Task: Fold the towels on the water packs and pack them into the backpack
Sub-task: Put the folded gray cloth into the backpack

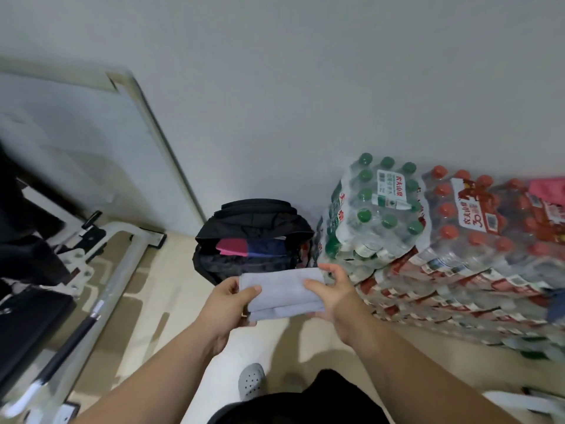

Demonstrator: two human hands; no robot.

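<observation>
Over the floor (pixel 180 289), the left grip (pixel 227 296) and right grip (pixel 328 290) each clasp one end of the folded grey towel (pixel 282 289), thumbs on top. Just beyond stands the open black backpack (pixel 253 215), a pink towel (pixel 232 247) and a navy towel (pixel 266 249) inside; water packs (pixel 397 228) rise at its right.

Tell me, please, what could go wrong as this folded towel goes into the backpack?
The folded towel is gripped only at its ends by the left hand and right hand, so its layers may sag open in between. The backpack already holds a pink towel and a navy towel, so the new one might crumple or push them askew when pressed in.
</observation>
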